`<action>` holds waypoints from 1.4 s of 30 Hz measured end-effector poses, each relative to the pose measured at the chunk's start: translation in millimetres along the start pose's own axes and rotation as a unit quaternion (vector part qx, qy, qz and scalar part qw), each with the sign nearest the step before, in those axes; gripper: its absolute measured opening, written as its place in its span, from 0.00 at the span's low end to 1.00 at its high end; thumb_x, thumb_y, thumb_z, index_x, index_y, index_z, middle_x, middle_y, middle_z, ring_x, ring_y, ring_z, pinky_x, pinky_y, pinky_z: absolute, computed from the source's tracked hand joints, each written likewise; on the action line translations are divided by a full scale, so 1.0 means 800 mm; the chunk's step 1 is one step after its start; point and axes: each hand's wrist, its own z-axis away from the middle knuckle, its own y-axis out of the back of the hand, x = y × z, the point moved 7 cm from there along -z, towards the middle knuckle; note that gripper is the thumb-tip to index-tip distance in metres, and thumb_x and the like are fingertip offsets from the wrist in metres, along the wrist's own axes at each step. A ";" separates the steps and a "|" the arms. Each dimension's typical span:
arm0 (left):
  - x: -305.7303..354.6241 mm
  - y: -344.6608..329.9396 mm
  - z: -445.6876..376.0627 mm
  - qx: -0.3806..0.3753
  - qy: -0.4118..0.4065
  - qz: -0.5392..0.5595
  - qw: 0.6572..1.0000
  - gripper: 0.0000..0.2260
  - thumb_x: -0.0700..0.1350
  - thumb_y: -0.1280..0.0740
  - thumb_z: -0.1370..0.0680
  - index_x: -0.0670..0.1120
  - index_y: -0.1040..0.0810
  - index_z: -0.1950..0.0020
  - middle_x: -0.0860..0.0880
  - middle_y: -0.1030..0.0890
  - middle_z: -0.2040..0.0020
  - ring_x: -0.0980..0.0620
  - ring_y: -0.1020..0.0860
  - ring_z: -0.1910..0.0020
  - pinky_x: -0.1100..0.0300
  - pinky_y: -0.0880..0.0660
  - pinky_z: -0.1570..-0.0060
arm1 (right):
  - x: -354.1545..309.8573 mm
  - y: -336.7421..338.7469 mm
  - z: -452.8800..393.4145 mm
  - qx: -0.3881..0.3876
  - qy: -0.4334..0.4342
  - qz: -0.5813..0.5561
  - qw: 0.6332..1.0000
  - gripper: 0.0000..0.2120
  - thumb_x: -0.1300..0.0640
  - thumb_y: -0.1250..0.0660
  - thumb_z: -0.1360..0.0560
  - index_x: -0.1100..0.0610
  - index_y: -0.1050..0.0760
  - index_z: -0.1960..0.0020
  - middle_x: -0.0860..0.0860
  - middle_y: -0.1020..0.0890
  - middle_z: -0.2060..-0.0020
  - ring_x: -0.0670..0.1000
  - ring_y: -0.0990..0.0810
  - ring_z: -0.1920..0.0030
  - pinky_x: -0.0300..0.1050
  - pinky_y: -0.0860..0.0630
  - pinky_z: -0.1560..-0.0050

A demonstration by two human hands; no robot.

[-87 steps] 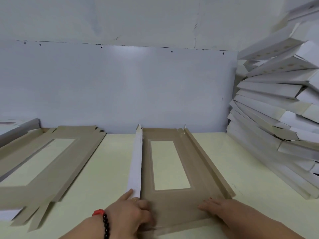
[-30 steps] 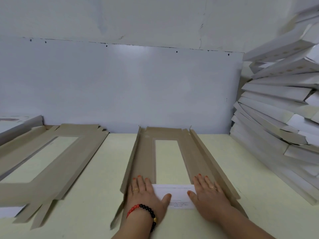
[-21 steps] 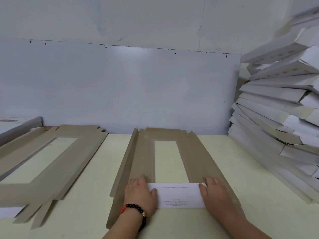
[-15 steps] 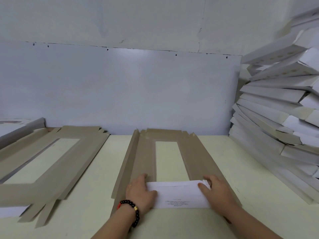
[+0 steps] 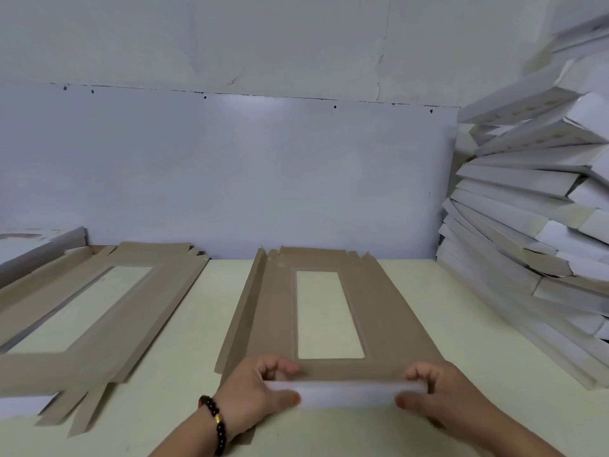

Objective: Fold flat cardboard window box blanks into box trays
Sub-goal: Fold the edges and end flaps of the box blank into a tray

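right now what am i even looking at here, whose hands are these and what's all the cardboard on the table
This is one picture from a camera worn on a person's head, looking forward and down. No machine is involved. The left hand, with a bead bracelet on its wrist, and the right hand each pinch one end of the white near flap of a brown cardboard window blank lying on the pale table. A pile of flat blanks lies to the left. Folded white trays are stacked on the right against the wall.
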 end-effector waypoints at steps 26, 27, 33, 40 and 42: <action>0.033 -0.059 -0.020 -0.075 -0.052 -0.505 0.858 0.19 0.53 0.42 0.20 0.56 0.32 0.29 0.48 0.21 0.38 0.48 0.26 0.37 0.58 0.30 0.39 | -0.071 -0.089 -0.015 0.035 0.254 0.588 0.767 0.14 0.39 0.40 0.23 0.44 0.22 0.46 0.46 0.17 0.55 0.50 0.18 0.57 0.44 0.24 0.55; 0.032 -0.060 -0.024 -0.067 -0.045 -0.517 0.852 0.20 0.53 0.41 0.21 0.54 0.33 0.29 0.48 0.22 0.37 0.47 0.26 0.37 0.57 0.30 0.39 | -0.073 -0.090 -0.015 0.024 0.249 0.592 0.766 0.11 0.39 0.34 0.27 0.44 0.20 0.53 0.44 0.18 0.60 0.46 0.19 0.64 0.41 0.24 0.61; 0.003 -0.079 -0.040 -0.038 -0.033 -0.558 0.828 0.30 0.53 0.46 0.19 0.51 0.58 0.21 0.51 0.55 0.20 0.46 0.60 0.22 0.48 0.61 0.25 | -0.049 -0.128 -0.031 0.075 0.179 0.577 0.793 0.30 0.42 0.19 0.51 0.49 0.15 0.50 0.46 0.16 0.45 0.47 0.16 0.49 0.53 0.22 0.46; -0.032 -0.075 -0.044 -0.049 0.002 -0.586 0.809 0.28 0.57 0.60 0.19 0.49 0.67 0.23 0.50 0.66 0.22 0.46 0.71 0.26 0.46 0.70 0.28 | -0.055 -0.136 -0.037 0.085 0.225 0.568 0.788 0.26 0.44 0.47 0.21 0.49 0.37 0.24 0.47 0.41 0.24 0.52 0.41 0.24 0.49 0.59 0.27; -0.036 -0.059 -0.043 -0.040 0.027 -0.603 0.796 0.29 0.59 0.61 0.19 0.49 0.66 0.23 0.50 0.67 0.22 0.45 0.71 0.26 0.44 0.70 0.29 | -0.038 -0.124 -0.040 0.049 0.167 0.551 0.816 0.25 0.44 0.48 0.25 0.48 0.24 0.34 0.47 0.25 0.33 0.49 0.25 0.34 0.51 0.57 0.33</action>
